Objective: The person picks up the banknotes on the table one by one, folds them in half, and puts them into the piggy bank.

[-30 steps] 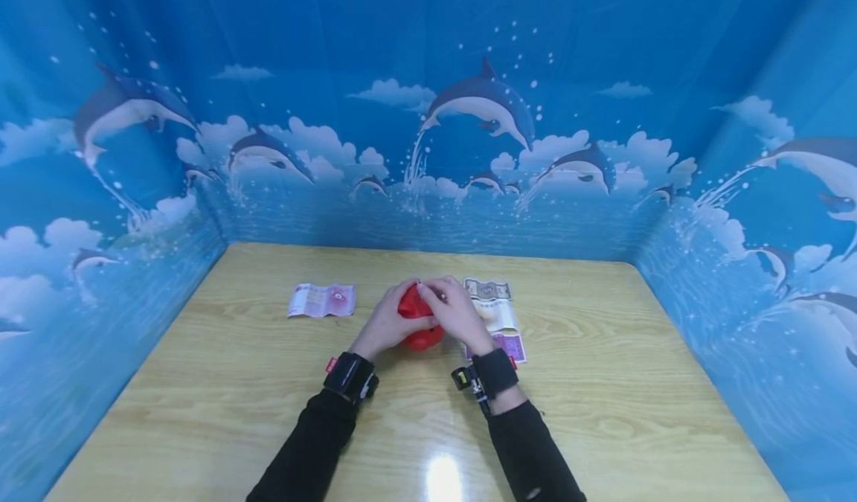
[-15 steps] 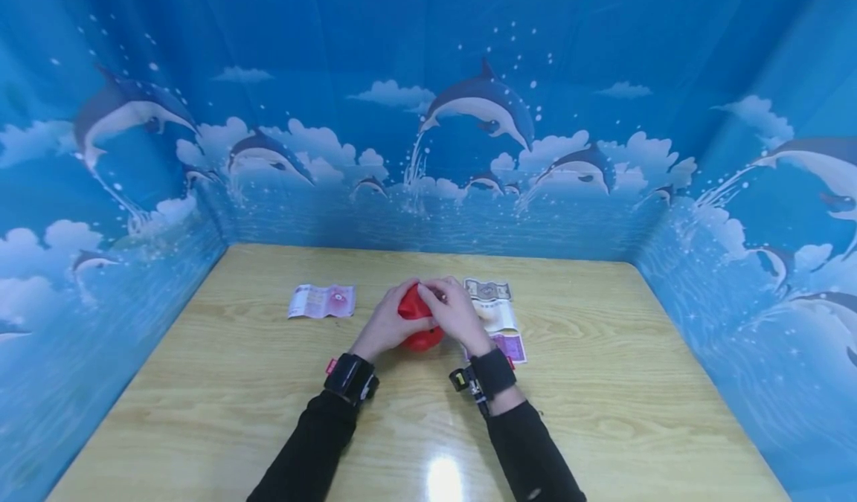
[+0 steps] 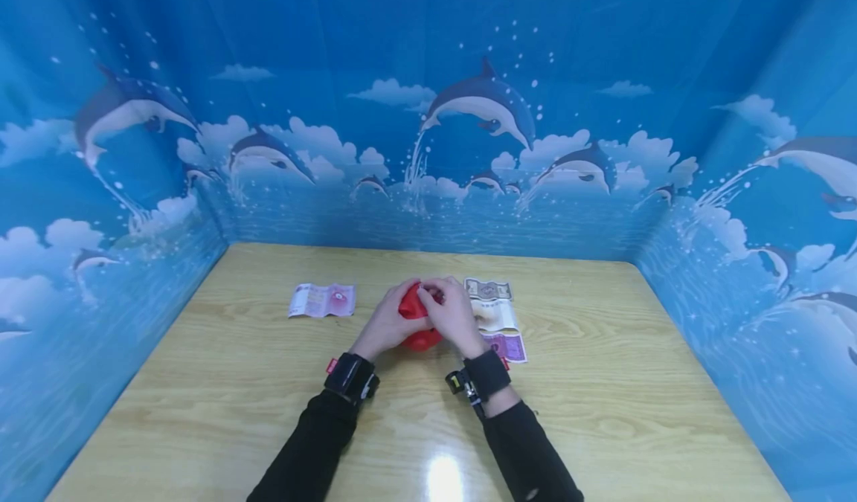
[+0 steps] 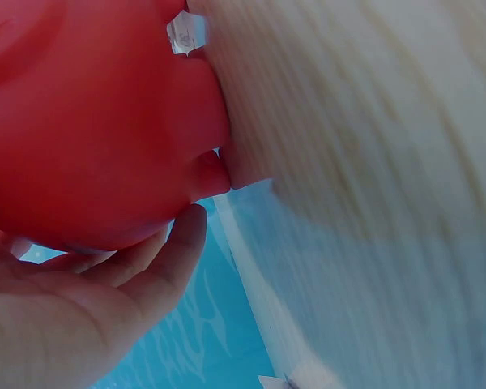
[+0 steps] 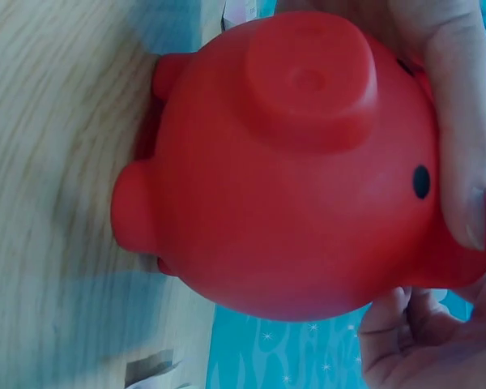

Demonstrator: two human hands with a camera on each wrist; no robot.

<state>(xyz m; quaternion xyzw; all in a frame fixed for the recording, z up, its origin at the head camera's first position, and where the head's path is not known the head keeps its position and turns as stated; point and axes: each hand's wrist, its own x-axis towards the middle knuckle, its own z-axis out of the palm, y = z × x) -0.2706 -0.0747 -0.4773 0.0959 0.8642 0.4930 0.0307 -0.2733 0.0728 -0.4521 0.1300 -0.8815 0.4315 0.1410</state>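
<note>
A red piggy bank stands on the table in front of me, its snout and one black eye showing in the right wrist view. My left hand grips its side, fingers along the body and thumb across the forehead. Over the top, by an ear, my right hand has curled fingers touching the bank. A small pale spot shows by the right fingertips in the head view. Whether they pinch something there is hidden.
To the left lies a pinkish banknote. Right of the hands, a grey-brown banknote, a pale one and a purple one lie in a column on the wooden table. Dolphin-printed blue curtains enclose the table.
My right hand and wrist have shifted slightly left at the top of the piggy bank, showing more of the purple banknote. The left hand and the bank stay nearly in place.
</note>
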